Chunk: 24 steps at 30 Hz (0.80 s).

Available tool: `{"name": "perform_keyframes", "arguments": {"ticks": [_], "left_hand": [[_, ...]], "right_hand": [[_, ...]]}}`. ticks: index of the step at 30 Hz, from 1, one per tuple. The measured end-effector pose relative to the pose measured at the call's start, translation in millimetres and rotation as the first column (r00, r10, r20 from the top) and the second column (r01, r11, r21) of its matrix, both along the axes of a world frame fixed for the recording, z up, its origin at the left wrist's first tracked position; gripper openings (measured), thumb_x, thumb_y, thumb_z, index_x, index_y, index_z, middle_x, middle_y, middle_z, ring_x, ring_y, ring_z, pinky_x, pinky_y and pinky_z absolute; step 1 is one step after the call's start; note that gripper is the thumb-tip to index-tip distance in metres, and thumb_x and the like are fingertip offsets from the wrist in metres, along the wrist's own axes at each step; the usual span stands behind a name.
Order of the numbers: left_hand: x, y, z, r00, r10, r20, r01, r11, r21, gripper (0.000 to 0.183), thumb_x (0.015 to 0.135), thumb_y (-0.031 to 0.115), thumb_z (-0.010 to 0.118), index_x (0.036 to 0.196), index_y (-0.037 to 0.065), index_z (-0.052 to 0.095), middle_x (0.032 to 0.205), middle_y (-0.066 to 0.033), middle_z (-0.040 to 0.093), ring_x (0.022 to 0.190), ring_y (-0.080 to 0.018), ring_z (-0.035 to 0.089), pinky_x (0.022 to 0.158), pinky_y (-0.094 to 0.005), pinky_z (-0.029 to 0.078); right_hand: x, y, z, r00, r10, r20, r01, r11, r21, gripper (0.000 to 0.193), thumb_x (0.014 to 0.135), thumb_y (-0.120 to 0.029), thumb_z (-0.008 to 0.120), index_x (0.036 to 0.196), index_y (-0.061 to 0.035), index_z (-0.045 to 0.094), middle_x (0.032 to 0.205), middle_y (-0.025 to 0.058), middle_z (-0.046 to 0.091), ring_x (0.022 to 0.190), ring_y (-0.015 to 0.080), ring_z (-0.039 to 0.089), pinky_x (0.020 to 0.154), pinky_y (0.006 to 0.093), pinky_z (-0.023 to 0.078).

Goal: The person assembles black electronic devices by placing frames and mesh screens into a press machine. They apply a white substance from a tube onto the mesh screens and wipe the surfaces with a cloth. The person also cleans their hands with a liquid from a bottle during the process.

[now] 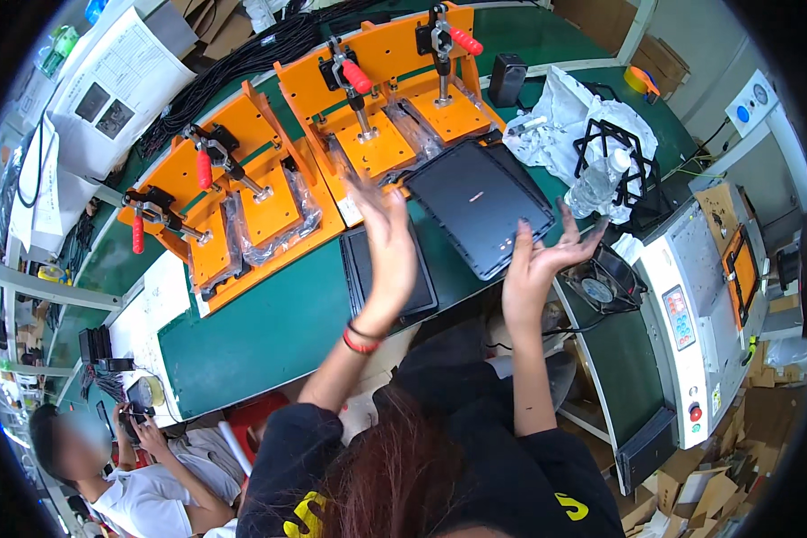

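Note:
A flat black rectangular panel (475, 208) with a raised rim lies tilted across the green bench in front of me. A second black panel (424, 276) lies beside it to the left, partly hidden by my left arm. My left hand (388, 242) is next to the upper panel's left edge, fingers stretched out and slightly blurred; whether it touches the edge is unclear. On the panel's lower right corner rests a digit of my right hand (538, 267), the other fingers spread beyond the edge. Neither hand is wrapped round anything.
Orange clamping fixtures (273, 220) with red-handled toggle clamps stand behind. At right are a clear plastic bottle (599, 184), a white plastic bag (556, 121), a black fan (605, 280) and a white machine (690, 314) with buttons. Another person (143, 484) sits at lower left.

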<state>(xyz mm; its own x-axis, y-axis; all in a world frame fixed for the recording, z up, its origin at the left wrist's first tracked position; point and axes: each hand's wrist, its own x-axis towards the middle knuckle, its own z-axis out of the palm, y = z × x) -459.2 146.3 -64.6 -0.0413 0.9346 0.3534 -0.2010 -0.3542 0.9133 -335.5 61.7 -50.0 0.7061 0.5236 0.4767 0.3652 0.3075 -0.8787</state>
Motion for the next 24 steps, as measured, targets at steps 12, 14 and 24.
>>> {"name": "perform_keyframes", "arguments": {"ticks": [12,14,24], "left_hand": [[-16.0,197.3,100.9,0.544,0.775,-0.322,0.323,0.160,0.933,0.054,0.069,-0.007,0.054,0.119,0.014,0.056,0.128,-0.0117,0.049,0.113,-0.0317,0.051,0.089,-0.0412,0.047],[-8.5,202.9,89.9,0.650,0.677,-0.344,0.246,0.241,0.939,0.055,0.068,-0.006,0.056,0.119,0.015,0.057,0.124,-0.0099,0.052,0.107,-0.0294,0.055,0.085,-0.0376,0.049],[-14.1,323.6,165.5,0.878,0.338,-0.339,-0.091,0.813,0.576,0.034,0.088,0.017,0.058,0.114,-0.003,0.049,0.091,-0.0137,0.064,0.077,-0.0190,0.066,0.062,-0.0265,0.053]], "right_hand": [[2.6,24.3,-24.8,0.997,-0.012,0.070,0.022,0.990,-0.140,0.063,0.085,-0.002,0.056,0.130,0.0016,0.011,0.126,0.0267,0.031,0.120,0.0336,0.033,0.102,0.0440,0.023],[-2.2,21.4,-33.5,1.000,-0.013,0.018,0.016,0.985,-0.170,0.059,0.085,-0.001,0.055,0.128,0.0022,0.014,0.123,0.0250,0.033,0.118,0.0317,0.035,0.101,0.0425,0.025],[-19.9,44.8,-58.4,0.997,0.059,-0.047,-0.066,0.983,-0.173,0.052,0.086,-0.002,0.054,0.122,0.0038,0.017,0.122,0.0256,0.031,0.115,0.0315,0.035,0.097,0.0415,0.032]]}}
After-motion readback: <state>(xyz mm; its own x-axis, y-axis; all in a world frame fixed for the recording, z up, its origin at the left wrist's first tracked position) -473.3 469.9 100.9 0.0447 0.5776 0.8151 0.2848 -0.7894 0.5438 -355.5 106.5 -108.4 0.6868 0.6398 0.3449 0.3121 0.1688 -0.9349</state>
